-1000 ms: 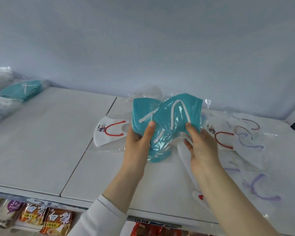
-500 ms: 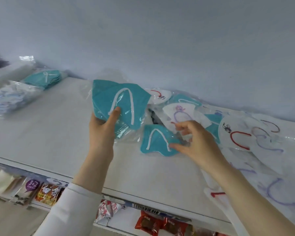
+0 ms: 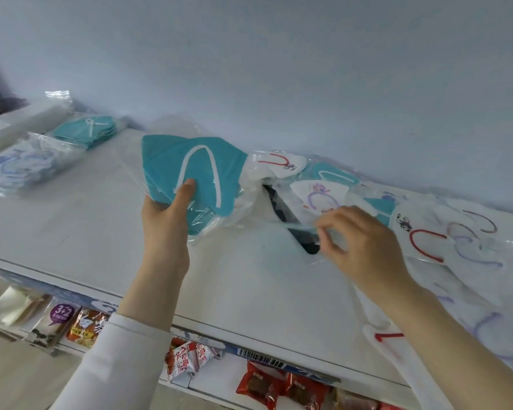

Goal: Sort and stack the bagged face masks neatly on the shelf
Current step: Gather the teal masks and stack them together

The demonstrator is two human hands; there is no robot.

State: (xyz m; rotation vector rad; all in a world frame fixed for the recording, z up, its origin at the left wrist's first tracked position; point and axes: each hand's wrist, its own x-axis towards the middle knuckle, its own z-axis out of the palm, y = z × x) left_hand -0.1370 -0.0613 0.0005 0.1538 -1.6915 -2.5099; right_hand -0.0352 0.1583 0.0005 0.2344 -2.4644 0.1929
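Note:
My left hand grips a small bundle of bagged teal masks with white ear loops, thumb on top, above the white shelf. My right hand pinches the edge of a clear bag holding a dark mask, which lies on the shelf. A loose pile of bagged masks spreads to the right: white with red loops, white with purple loops, and a teal one. At the far left sit a teal stack and a white-and-blue printed stack.
A stack of plain white packs stands at the back left by the wall. Bare shelf lies between the left stacks and my hands. Snack packets fill the lower shelf under the front edge.
My right hand has shifted right and now pinches a clear bag. The single teal mask that lay on the shelf is out of sight, and a dark mask shows there. The left hand keeps its teal bundle.

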